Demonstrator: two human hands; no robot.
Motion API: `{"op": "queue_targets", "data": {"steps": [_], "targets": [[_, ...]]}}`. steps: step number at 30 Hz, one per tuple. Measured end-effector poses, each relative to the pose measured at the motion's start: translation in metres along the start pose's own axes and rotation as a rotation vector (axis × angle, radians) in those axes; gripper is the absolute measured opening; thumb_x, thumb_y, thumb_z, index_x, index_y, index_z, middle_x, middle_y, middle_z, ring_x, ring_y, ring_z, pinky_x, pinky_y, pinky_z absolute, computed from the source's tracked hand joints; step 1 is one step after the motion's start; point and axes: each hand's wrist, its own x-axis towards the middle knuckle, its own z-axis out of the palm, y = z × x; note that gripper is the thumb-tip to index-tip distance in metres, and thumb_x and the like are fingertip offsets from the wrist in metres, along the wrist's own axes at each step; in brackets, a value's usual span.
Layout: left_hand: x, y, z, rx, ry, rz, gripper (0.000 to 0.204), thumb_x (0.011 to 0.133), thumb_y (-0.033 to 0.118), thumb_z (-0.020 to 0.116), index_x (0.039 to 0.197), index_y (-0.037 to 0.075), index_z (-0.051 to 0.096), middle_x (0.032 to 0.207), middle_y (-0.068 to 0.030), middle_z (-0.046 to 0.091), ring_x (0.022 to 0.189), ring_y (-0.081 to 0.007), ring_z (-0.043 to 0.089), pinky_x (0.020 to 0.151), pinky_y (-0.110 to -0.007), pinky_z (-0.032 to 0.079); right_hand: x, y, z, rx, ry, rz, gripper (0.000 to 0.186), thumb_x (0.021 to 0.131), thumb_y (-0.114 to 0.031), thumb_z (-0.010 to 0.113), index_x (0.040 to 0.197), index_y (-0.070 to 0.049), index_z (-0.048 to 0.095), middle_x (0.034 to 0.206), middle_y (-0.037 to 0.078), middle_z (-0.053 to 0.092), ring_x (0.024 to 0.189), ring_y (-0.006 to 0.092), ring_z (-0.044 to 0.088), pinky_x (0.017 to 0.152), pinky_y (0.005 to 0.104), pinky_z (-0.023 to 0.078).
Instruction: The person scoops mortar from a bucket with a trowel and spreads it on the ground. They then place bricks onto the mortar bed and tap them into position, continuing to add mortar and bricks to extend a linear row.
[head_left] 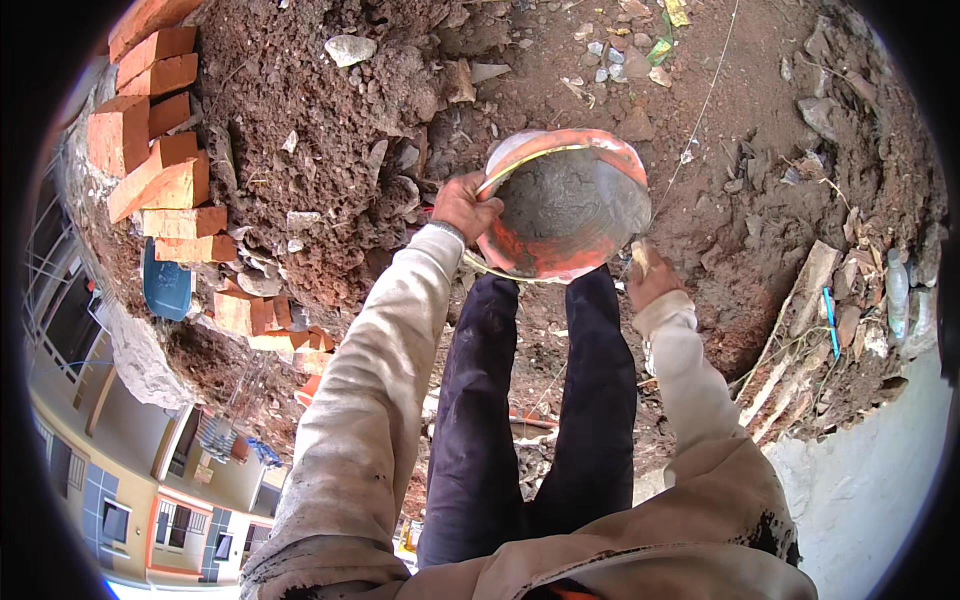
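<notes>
Holds a basin (545, 262) of grey mortar (565, 195) before the knees (492, 312), gripping its left rim in the left hand (464, 207); clasps a pale handle (640, 254) in the right hand (656, 283), just beside the basin, over brown soil (730, 225).

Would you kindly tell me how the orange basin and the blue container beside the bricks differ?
The basin looks round, the blue container squarer with rounded corners. The basin is orange with grey smears, the blue container dark blue. The left hand grips the basin's rim, while the blue container sits beside the bricks, untouched. Both look like plastic.
</notes>
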Motion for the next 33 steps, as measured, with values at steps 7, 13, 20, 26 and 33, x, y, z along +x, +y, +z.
{"op": "queue_targets", "data": {"steps": [7, 13, 20, 26, 33], "targets": [[-0.005, 0.076, 0.02, -0.006, -0.047, 0.192, 0.015, 0.068, 0.006, 0.064, 0.07, 0.001, 0.049, 0.06, -0.0118, 0.048, 0.057, -0.0151, 0.047, 0.057, -0.034, 0.044, 0.018, -0.025, 0.002, -0.069, -0.041, -0.371, 0.056, 0.083, -0.019, 0.056, 0.137, -0.014, 0.043, 0.131, 0.022, 0.049, 0.111, 0.0414, 0.056, 0.092, 0.0485, 0.049], [0.014, 0.073, 0.013, 0.156, -0.169, 0.338, 0.013, 0.069, 0.003, 0.061, 0.071, 0.001, 0.048, 0.058, -0.0131, 0.046, 0.054, -0.0157, 0.048, 0.056, -0.034, 0.043, 0.065, -0.071, -0.006, -0.002, -0.22, -0.106, 0.053, 0.084, -0.021, 0.057, 0.134, -0.012, 0.045, 0.12, 0.025, 0.055, 0.112, 0.0408, 0.055, 0.094, 0.0472, 0.045], [-0.016, 0.082, 0.037, 0.245, -0.118, 0.426, 0.014, 0.068, 0.007, 0.063, 0.079, 0.005, 0.054, 0.071, -0.0204, 0.057, 0.069, -0.0401, 0.059, 0.065, -0.044, 0.046, 0.042, -0.013, 0.009, -0.044, -0.046, -0.01, 0.06, 0.079, -0.02, 0.063, 0.135, -0.013, 0.043, 0.122, 0.021, 0.057, 0.101, 0.0374, 0.062, 0.083, 0.0467, 0.051], [0.041, 0.069, 0.001, 0.382, -0.168, 0.342, 0.009, 0.068, 0.004, 0.061, 0.071, 0.004, 0.052, 0.06, -0.0127, 0.052, 0.057, -0.0221, 0.061, 0.055, -0.037, 0.045, 0.07, 0.005, 0.138, 0.37, 0.024, -0.183, 0.046, 0.072, -0.01, 0.063, 0.116, -0.006, 0.053, 0.1, 0.021, 0.062, 0.093, 0.0396, 0.062, 0.076, 0.0436, 0.051], [0.052, 0.047, -0.002, 0.225, -0.25, 0.323, 0.018, 0.065, 0.0, 0.059, 0.065, 0.004, 0.042, 0.058, -0.0016, 0.036, 0.059, -0.0073, 0.036, 0.052, -0.028, 0.034, 0.085, -0.066, 0.146, 0.59, -0.126, -0.314, 0.053, 0.078, -0.019, 0.062, 0.128, -0.005, 0.05, 0.11, 0.02, 0.064, 0.105, 0.0392, 0.059, 0.091, 0.0427, 0.049]]}}
